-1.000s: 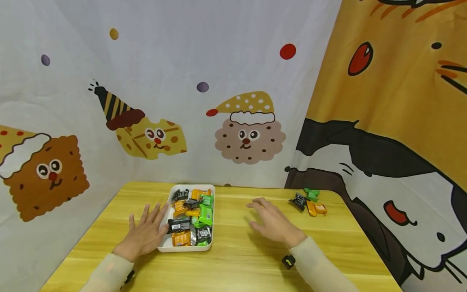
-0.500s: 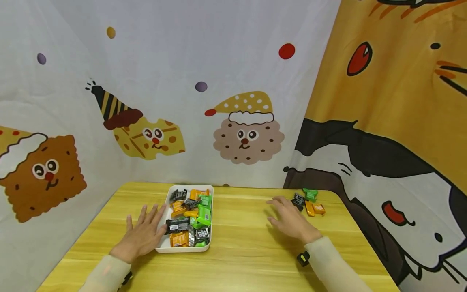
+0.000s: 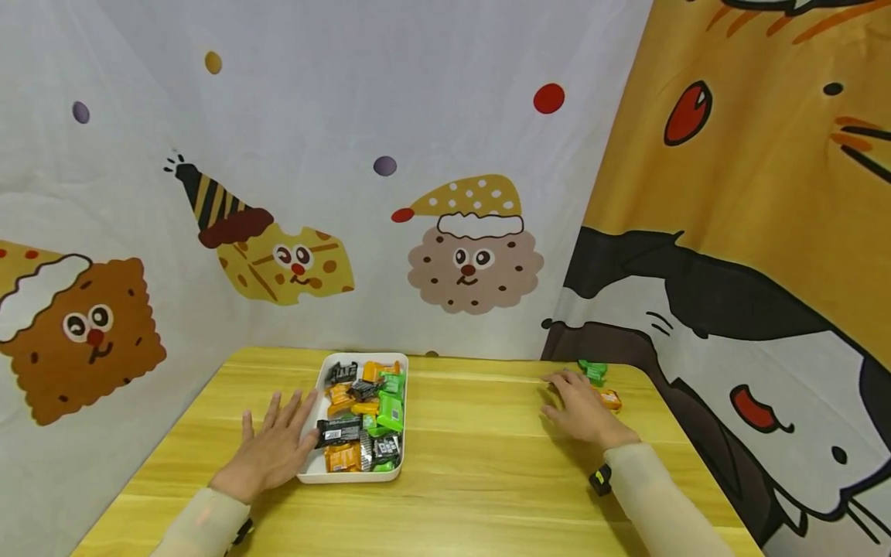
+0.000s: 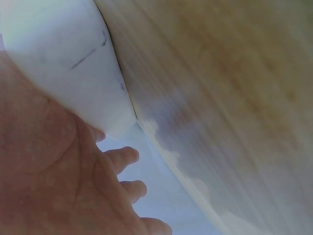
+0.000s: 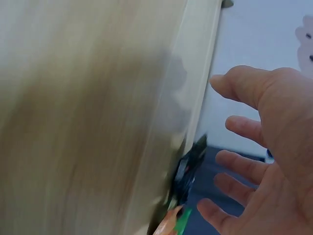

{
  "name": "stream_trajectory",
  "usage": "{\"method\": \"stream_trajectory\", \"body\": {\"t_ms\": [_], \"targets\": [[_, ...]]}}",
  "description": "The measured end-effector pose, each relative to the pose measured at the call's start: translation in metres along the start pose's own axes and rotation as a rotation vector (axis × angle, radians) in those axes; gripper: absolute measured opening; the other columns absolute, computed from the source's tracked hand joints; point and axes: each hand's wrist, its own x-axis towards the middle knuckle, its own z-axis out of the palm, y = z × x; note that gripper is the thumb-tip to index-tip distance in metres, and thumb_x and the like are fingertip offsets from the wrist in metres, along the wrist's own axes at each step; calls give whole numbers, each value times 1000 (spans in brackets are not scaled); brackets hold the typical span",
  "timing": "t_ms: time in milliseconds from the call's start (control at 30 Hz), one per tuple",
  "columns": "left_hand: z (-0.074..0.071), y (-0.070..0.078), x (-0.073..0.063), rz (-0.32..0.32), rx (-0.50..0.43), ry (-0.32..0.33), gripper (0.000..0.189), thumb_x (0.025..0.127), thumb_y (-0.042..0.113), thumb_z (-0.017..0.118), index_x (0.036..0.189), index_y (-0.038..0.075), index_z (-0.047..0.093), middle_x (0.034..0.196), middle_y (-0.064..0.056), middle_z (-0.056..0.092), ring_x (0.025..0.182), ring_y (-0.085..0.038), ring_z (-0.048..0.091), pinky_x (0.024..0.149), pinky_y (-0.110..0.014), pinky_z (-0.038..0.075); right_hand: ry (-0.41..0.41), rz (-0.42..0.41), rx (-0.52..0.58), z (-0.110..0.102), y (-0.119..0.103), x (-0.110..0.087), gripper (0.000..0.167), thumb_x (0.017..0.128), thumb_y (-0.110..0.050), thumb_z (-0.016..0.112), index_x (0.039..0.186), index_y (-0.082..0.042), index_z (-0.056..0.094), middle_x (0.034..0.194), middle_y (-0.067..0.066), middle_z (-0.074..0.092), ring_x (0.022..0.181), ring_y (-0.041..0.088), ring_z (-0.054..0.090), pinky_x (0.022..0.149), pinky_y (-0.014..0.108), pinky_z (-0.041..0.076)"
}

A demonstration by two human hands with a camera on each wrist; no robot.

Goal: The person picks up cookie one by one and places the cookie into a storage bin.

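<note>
A white rectangular tray (image 3: 348,476) on the table is filled with black, orange and green wrapped candies (image 3: 379,411). Spread over the tray's left side is my left hand (image 3: 267,449), its fingers straight and its thumb beside a black candy (image 3: 338,432). In the left wrist view the left palm (image 4: 44,147) lies against the tray wall (image 4: 78,63). My right hand (image 3: 585,410) hovers at the small group of candies on the right, fingers loosely bent and holding nothing. A green candy (image 3: 593,372) and an orange candy (image 3: 611,399) show past it; a black candy (image 5: 185,171) appears in the right wrist view.
The wooden table (image 3: 459,495) ends at the back against a white cloth (image 3: 313,116) printed with cartoon snacks. An orange cartoon cloth (image 3: 766,193) hangs along the right side.
My right hand has moved right from mid-table to the loose candies, and now covers the black one in the head view. The left hand stays at the tray.
</note>
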Motion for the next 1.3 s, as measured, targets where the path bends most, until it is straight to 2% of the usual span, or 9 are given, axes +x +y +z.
{"method": "stream_trajectory", "body": {"t_ms": [333,567,767,967,1167,1300], "targets": [[-1,1,0,-9,-8,-1,78,124,51,46,188,13,22,192,-29,21,177,-65,9,131,-98,1,-94,119,24,-6,30,5,71,111,-26,83,170,0,54,173,37,51,157,74,44,118,93,42],[-2,1,0,-10,-12,-6,78,124,51,45,188,12,21,193,-29,19,177,-65,8,131,-98,-1,-117,152,15,-2,43,11,74,111,-28,82,173,-2,51,175,39,49,157,72,42,120,92,41],[-2,2,-1,-15,-11,-16,78,124,52,45,188,13,20,193,-29,19,177,-65,7,131,-98,-2,-134,186,11,1,44,15,73,113,-29,79,174,-3,50,174,40,48,156,70,42,120,91,41],[-1,2,-1,-10,-6,-6,78,125,51,45,188,13,21,192,-29,20,177,-65,9,131,-98,0,-124,180,11,-1,42,13,67,114,-23,76,173,-2,52,170,43,50,155,69,43,121,90,41],[-1,1,-1,-7,2,1,77,125,50,45,187,12,22,192,-29,21,177,-65,10,131,-98,1,-105,145,19,2,42,12,65,112,-18,79,170,0,54,166,42,53,154,72,44,121,91,41],[-2,2,0,-7,-4,-5,77,125,50,45,187,11,23,192,-29,20,177,-65,10,131,-98,0,-94,128,26,3,42,11,66,110,-15,81,169,0,55,162,40,57,152,71,51,119,89,46]]}}
